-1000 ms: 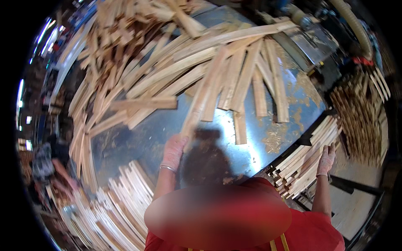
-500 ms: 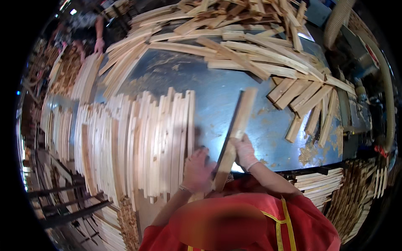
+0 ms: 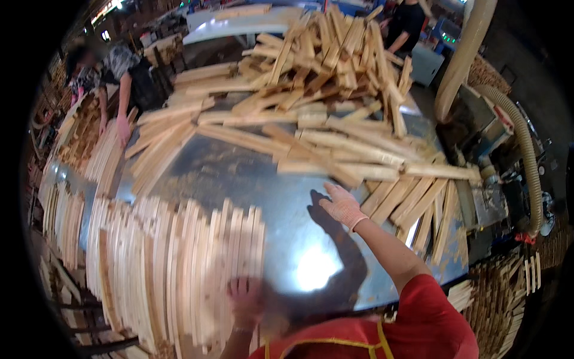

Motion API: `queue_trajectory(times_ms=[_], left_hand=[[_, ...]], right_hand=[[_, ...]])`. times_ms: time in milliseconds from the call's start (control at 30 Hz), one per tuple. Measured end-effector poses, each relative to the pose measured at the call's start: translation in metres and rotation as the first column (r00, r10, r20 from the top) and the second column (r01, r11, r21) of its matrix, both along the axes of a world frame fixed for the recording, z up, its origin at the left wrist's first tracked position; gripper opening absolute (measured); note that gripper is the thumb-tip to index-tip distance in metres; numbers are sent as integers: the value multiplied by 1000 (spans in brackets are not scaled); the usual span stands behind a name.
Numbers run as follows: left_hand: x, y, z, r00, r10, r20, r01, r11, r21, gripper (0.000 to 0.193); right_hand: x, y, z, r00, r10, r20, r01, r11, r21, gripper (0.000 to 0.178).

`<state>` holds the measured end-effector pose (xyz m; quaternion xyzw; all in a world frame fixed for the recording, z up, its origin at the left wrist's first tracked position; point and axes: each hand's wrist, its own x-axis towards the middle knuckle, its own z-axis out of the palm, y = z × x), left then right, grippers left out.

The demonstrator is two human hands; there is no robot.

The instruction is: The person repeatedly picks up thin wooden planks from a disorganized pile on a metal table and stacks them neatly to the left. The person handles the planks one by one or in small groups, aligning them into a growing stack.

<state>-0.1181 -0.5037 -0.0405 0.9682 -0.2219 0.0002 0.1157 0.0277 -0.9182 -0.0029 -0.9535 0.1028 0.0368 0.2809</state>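
My right hand, in a pale glove, is stretched out over the metal table with its fingers apart and nothing in them. Just beyond it lies the near edge of a heap of loose wooden slats. Low in the view, my left hand lies on the right end of a row of wooden slats set side by side. Its fingers are spread on the wood, somewhat blurred, gripping no slat that I can see. On the tabletop, the right arm casts a dark shadow.
More slats pile high at the table's far side. At the left, another person's hand touches a stack of slats. A person in dark clothing stands behind the pile. Ribbed hoses and machinery flank the right side.
The slat that was in my right hand has left it. That hand has moved forward toward the loose heap, and my left hand has shifted left onto the row. The view has tilted up.
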Motion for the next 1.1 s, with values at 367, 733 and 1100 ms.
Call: queue_trajectory(times_ms=[367, 733, 1100], left_hand=[[12, -13, -2, 969, 6, 245, 0, 1000, -22, 17], [0, -4, 5, 996, -14, 84, 4, 993, 121, 49], [-7, -24, -22, 997, 76, -10, -68, 941, 332, 84]], right_hand=[[74, -91, -22, 998, 18, -55, -26, 989, -145, 69], [-159, 33, -40, 938, 76, -337, 310, 247, 918, 69], [-174, 183, -74, 577, 814, -70, -713, 543, 444, 53]])
